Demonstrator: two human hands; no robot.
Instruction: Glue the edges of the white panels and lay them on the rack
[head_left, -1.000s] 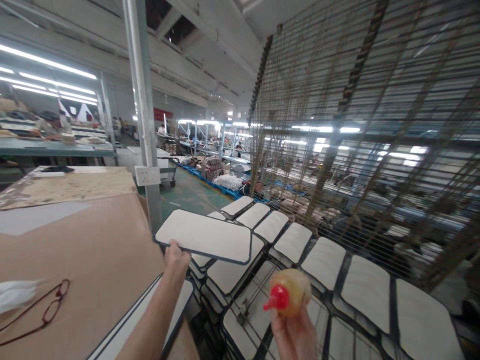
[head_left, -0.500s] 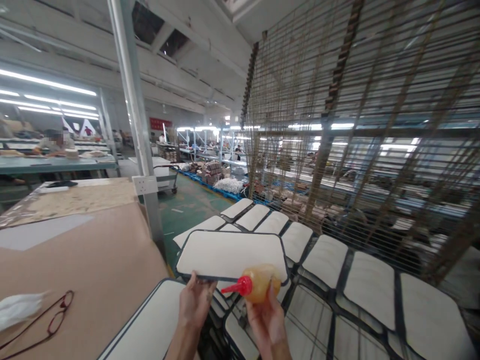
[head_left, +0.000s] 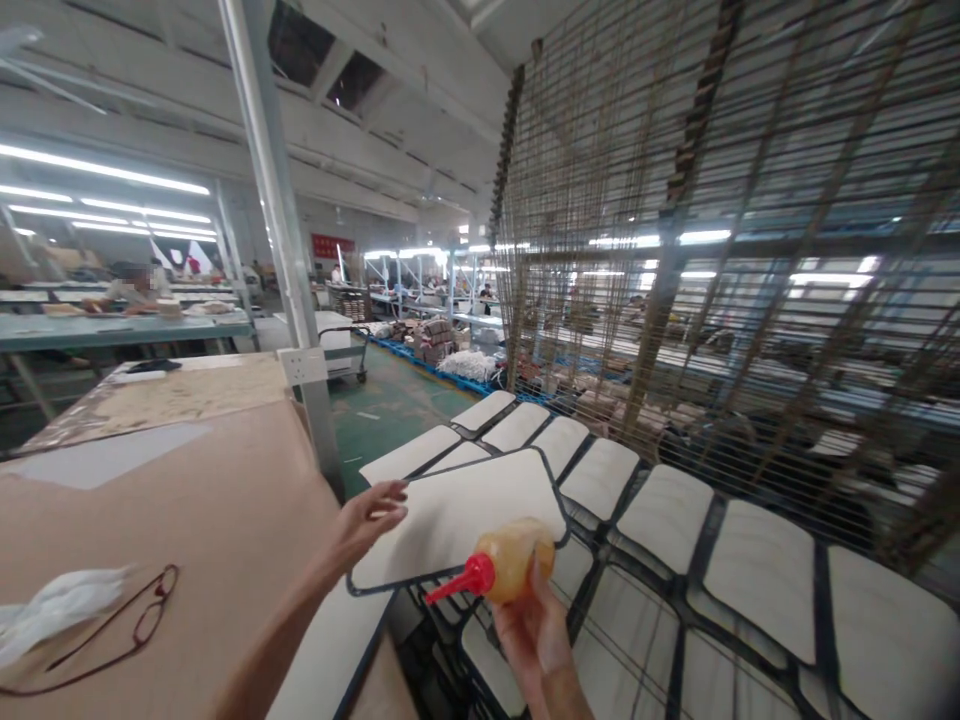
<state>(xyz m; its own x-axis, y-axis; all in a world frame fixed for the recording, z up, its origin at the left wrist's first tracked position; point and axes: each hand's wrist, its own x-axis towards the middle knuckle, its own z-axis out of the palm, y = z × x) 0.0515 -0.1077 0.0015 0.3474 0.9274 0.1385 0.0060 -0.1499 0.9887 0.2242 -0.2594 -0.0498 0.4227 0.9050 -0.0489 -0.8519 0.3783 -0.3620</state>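
My left hand (head_left: 367,517) reaches forward with its fingers apart, just touching or just off the near left edge of a white dark-edged panel (head_left: 465,510). That panel lies on the wire rack (head_left: 637,640) on top of other white panels (head_left: 660,515) set out in rows. My right hand (head_left: 529,625) is closed round a yellowish squeeze bottle with a red nozzle (head_left: 499,570), its tip pointing left over the panel's near edge. Another white panel (head_left: 330,660) lies under my left forearm at the table's edge.
A brown work table (head_left: 187,530) on the left carries red-framed glasses (head_left: 127,630) and a white cloth (head_left: 52,610). A grey steel post (head_left: 289,260) stands beside it. Tall wire drying racks (head_left: 712,250) rise behind the panels. People work at distant benches.
My left hand carried the white panel rightwards and down onto the rack, then opened off its edge. My right hand brought the bottle in from the right, its nozzle swinging to point left.
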